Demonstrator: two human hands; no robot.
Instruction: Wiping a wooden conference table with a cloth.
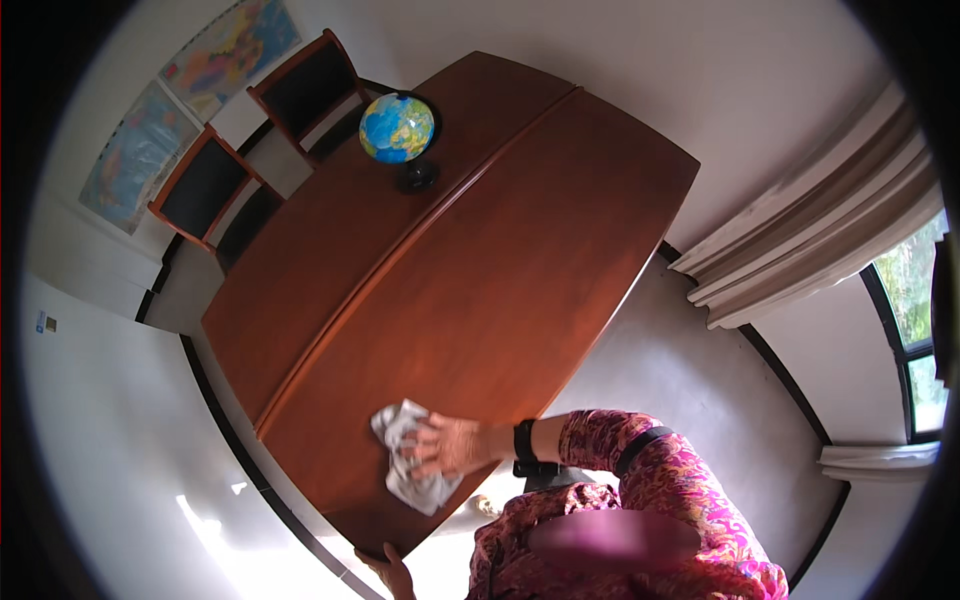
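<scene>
My right hand [444, 448] lies palm down with its fingers spread over a crumpled whitish cloth [424, 487], pressing it on the wooden table [480, 322]. The hand looks slightly blurred. A black band is around that wrist, below a pink patterned sleeve. At the table's near corner, my left hand [390, 574] holds the edge, thumb and fingers to either side of the corner. Part of this hand is cut off by the bottom of the view. The cloth sits close to the table's near end, a short way from the left hand.
A globe on a black stand [417, 176] is on the table's far half, beyond a lengthwise seam. Two wooden chairs with dark backs [204, 184] line the far side. Maps [229, 56] hang on the wall. To the right are beige curtains [795, 232] and a window [911, 300].
</scene>
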